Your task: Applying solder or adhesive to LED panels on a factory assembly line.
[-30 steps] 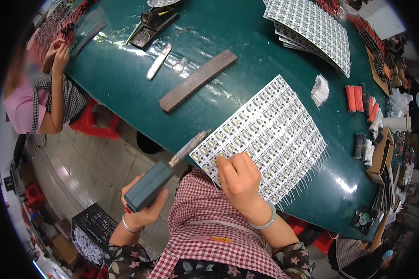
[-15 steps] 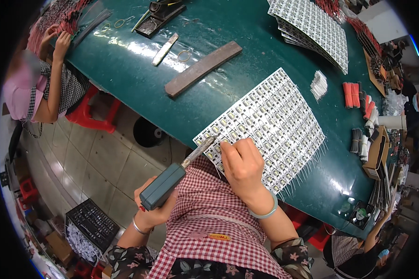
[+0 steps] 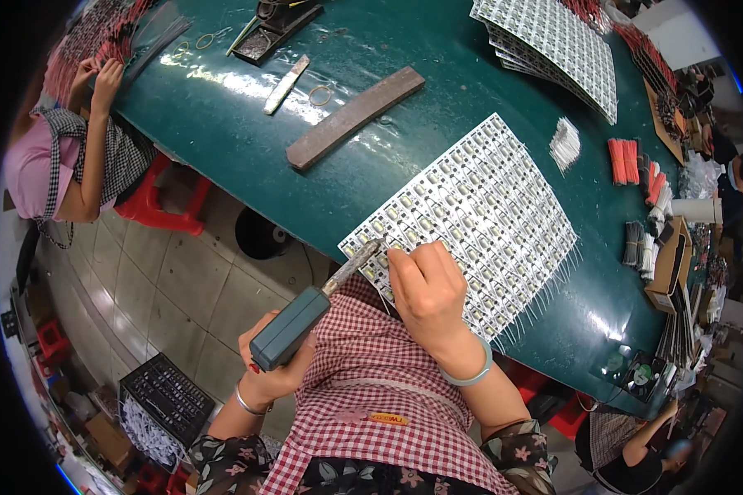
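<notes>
My left hand point(image 3: 276, 363) is wrapped round the dark green handle of a soldering iron point(image 3: 293, 328). The iron's metal tip points up and right, at the near left part of a white circuit board panel point(image 3: 487, 206). This panel carries rows of small components and lies on the table, its near corner by my apron. My right hand point(image 3: 428, 293) is over the panel, thumb and fingers pinched just right of the tip. What they pinch is too small to make out. Thin white wires point(image 3: 537, 304) stick out along the panel's near right edge.
Beyond the panel on the green table point(image 3: 223, 140) lie a brown bar point(image 3: 355, 120), a pale strip point(image 3: 286, 85) and a soldering stand point(image 3: 276, 33). Stacked panels point(image 3: 553, 54), white wires point(image 3: 565, 144) and red wire bundles point(image 3: 623, 161) are at right. A co-worker point(image 3: 66, 165) sits at left.
The view has shifted slightly. Both hands and the iron keep nearly the same place at the panel, with the tip still beside my right fingers.
</notes>
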The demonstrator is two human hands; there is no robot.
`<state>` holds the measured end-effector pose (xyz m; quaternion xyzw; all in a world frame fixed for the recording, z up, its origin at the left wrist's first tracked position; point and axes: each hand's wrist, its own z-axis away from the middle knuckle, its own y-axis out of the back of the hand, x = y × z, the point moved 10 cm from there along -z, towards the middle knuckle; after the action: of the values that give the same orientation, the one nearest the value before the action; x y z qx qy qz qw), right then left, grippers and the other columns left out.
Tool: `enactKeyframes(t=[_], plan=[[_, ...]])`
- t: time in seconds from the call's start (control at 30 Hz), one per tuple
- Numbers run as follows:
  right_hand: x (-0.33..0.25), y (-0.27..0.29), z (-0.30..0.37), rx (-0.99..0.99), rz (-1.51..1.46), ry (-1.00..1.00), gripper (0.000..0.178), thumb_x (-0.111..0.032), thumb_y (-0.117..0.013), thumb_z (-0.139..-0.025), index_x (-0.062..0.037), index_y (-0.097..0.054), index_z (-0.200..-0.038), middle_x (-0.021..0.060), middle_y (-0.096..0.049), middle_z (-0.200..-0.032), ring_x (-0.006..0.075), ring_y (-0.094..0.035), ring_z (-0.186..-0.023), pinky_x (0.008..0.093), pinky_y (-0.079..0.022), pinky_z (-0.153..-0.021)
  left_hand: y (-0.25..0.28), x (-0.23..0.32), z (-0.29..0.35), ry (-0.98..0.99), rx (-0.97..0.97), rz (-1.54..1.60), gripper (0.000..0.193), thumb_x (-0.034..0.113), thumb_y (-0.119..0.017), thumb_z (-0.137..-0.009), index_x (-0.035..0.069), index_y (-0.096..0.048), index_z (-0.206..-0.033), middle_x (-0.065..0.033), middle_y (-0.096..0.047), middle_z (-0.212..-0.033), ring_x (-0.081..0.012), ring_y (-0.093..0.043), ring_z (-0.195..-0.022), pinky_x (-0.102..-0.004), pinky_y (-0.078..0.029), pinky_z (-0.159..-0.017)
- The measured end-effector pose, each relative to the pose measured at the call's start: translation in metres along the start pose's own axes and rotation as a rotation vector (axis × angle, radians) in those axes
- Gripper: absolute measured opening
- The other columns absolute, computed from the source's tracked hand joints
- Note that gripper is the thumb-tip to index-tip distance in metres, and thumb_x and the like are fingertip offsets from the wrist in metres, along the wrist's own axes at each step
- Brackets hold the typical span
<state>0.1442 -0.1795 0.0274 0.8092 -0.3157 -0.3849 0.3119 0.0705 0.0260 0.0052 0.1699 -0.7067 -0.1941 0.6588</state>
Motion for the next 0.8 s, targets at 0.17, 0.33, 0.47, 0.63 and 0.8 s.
enactKeyframes(t=[0.17,0.33,0.47,0.63,0.8], plan=[[0.0,0.0,0.0,0.003,0.002,0.002,0.022,0.001,-0.072,-0.076,-0.0007,-0.069,-0.098,0.0067,-0.049,-0.077,0.0234,-0.054,-0.07,0.0363,-0.042,-0.059,0.001,-0.019,0.014,0.062,0.038,0.047,0.023,0.002,-0.078,-0.079,-0.005,-0.073,-0.101,-0.0132,-0.07,-0.087,-0.0221,-0.07,-0.069,-0.0294,-0.055,-0.063],[0.0,0.0,0.0,0.002,0.004,0.003,0.022,0.001,-0.072,-0.076,-0.0008,-0.069,-0.098,0.0068,-0.049,-0.077,0.0234,-0.054,-0.071,0.0361,-0.042,-0.059,0.001,-0.031,0.023,0.127,0.044,0.064,0.025,0.002,-0.079,-0.078,-0.006,-0.073,-0.102,-0.0146,-0.072,-0.089,-0.0238,-0.071,-0.071,-0.0301,-0.056,-0.064],[0.0,0.003,-0.002,0.023,-0.016,-0.005,0.024,0.007,-0.079,-0.075,-0.0009,-0.07,-0.096,0.0075,-0.05,-0.074,0.0242,-0.053,-0.065,0.037,-0.042,-0.055,0.001,-0.031,0.024,0.133,0.058,0.08,0.027,0.002,-0.079,-0.077,-0.005,-0.074,-0.103,-0.0149,-0.073,-0.089,-0.024,-0.072,-0.071,-0.0301,-0.056,-0.065],[0.001,0.002,-0.002,0.019,-0.018,-0.021,0.024,0.007,-0.079,-0.075,-0.0007,-0.07,-0.096,0.0079,-0.051,-0.075,0.0246,-0.055,-0.068,0.0372,-0.044,-0.056,0.004,-0.021,0.023,0.062,0.072,0.03,0.026,0.001,-0.08,-0.076,-0.004,-0.074,-0.101,-0.0135,-0.072,-0.086,-0.0237,-0.071,-0.068,-0.0304,-0.055,-0.062],[0.005,-0.001,0.001,0.012,-0.03,-0.053,0.02,0.004,-0.073,-0.078,-0.0014,-0.066,-0.096,0.0086,-0.051,-0.08,0.0255,-0.055,-0.072,0.0378,-0.045,-0.061,0.006,-0.019,0.025,0.065,0.086,0.024,0.025,0.002,-0.08,-0.076,-0.004,-0.075,-0.1,-0.0126,-0.072,-0.083,-0.0236,-0.07,-0.067,-0.0304,-0.054,-0.061]])
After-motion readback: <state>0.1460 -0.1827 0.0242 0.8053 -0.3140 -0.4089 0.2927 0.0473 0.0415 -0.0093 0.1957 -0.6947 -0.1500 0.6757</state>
